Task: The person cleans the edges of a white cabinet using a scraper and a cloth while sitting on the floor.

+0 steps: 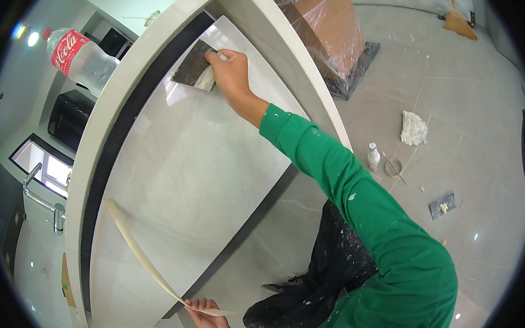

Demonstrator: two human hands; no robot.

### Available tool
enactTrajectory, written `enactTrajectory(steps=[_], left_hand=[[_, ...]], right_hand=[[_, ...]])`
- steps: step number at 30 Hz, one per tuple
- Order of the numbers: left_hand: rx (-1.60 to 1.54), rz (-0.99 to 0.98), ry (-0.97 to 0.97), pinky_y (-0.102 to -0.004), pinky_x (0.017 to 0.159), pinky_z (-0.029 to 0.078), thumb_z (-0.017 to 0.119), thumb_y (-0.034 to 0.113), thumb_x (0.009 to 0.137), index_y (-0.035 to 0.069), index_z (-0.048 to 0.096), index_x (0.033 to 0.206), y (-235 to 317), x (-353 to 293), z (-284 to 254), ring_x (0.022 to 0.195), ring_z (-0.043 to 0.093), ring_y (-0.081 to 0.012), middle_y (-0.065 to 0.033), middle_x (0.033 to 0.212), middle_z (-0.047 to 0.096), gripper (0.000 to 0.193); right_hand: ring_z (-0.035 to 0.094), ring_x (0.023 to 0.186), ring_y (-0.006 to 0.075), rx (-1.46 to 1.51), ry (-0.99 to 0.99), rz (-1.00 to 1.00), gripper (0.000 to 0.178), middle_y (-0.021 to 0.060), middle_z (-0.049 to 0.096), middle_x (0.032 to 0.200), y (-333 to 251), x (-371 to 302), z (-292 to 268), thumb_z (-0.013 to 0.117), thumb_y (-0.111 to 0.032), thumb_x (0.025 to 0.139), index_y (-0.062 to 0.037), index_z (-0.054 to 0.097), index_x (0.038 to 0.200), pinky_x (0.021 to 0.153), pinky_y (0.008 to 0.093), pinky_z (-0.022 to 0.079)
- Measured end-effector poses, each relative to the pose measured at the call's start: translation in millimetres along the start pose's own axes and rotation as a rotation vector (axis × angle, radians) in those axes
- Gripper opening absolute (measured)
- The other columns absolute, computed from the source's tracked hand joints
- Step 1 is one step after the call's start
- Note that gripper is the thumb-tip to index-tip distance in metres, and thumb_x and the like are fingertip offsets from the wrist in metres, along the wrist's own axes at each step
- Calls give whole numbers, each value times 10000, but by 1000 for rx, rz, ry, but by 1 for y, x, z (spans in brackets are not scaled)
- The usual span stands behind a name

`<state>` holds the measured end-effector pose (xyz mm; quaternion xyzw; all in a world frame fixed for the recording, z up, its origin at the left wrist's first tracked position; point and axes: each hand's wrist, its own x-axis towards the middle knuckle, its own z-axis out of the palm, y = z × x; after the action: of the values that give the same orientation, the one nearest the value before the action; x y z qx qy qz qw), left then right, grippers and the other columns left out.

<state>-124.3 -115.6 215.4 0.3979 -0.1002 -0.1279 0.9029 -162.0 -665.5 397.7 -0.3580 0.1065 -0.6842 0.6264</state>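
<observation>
Two bare hands are at work in the head view, well apart over one pale panel (pixel 186 150). We would watch the strip (pixel 138 251) first: it is thin, bowed and pinched near its lower end only, so a slack grip or sharp tug could make it swing or kink. The blade (pixel 187 66), if tipped, might score the panel with a corner or shed its paste (pixel 205 78) there.

As for the hands, the right hand (pixel 229 71) is clamped on the blade near the panel's upper end — whether the edge touches, we cannot tell. The left hand (pixel 208 319) has its fingers closed on the strip by the panel's lower corner. The strip's far end reaches over the panel's left part — fixed, resting or clear of it, we cannot say.
</observation>
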Motion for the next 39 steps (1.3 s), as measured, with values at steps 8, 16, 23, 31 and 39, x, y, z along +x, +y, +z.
enactTrajectory(steps=[8, 16, 23, 31, 39], left_hand=[[4, 3, 7, -366, 789, 475, 588, 271, 1051, 92, 597, 1080, 0, 1, -7, 798, 526, -180, -26, 894, 586, 181], [-251, -6, -185, -270, 695, 442, 519, 242, 1084, 45, 585, 1215, -7, 5, -12, 751, 515, -113, -10, 877, 572, 245], [-254, -11, -194, -277, 706, 439, 517, 244, 1084, 48, 586, 1213, -8, 5, -8, 756, 504, -114, -9, 893, 561, 245], [-237, 2, -170, -265, 687, 437, 535, 235, 1076, 44, 605, 1205, -9, 5, -11, 753, 516, -116, -7, 892, 573, 241], [-240, -6, -190, -267, 695, 444, 532, 236, 1077, 47, 595, 1204, -11, 4, -6, 751, 517, -114, -6, 886, 567, 236]], right_hand=[[600, 644, 175, 29, 61, 5, 250, 110, 673, 698, 0, -3, 7, 658, -173, 871, 69, 711, 846, 654, 364, 495], [578, 633, 132, 29, 34, 8, 230, 84, 676, 736, -1, -5, 8, 644, -134, 909, 82, 716, 879, 575, 318, 454], [615, 655, 196, 31, 64, 15, 264, 123, 689, 733, 3, -4, 9, 651, -182, 873, 73, 719, 857, 668, 370, 505], [579, 643, 140, 35, 51, 21, 238, 82, 675, 737, -2, -9, 10, 648, -140, 910, 83, 714, 860, 601, 325, 463], [617, 665, 194, 55, 60, 40, 258, 126, 688, 732, 2, -5, 12, 652, -184, 875, 65, 717, 854, 667, 371, 502]])
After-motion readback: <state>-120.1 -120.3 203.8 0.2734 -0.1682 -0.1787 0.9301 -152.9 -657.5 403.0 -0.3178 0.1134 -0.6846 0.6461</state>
